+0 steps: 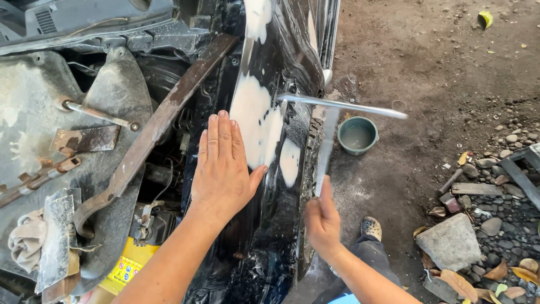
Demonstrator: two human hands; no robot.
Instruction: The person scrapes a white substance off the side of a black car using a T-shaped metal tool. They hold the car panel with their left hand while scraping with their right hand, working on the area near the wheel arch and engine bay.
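Observation:
My left hand (222, 166) lies flat, fingers together, on the top of a glossy black car fender (284, 67) patched with pale filler (256, 121). My right hand (322, 219) grips the lower end of a shiny metal T-shaped bar (329, 121), held up against the fender's outer side; its crossbar stretches to the right and looks motion-blurred. Wet foam or water streaks the lower fender near my wrists.
Left of the fender the open engine bay shows a rusty brace bar (152, 129), a grey inner panel (34, 112), a rag (25, 239) and a yellow-labelled battery (126, 267). On the dirt ground sit a green bucket (357, 135) of water, stones and rubble (453, 242). My shoe (371, 228) stands below.

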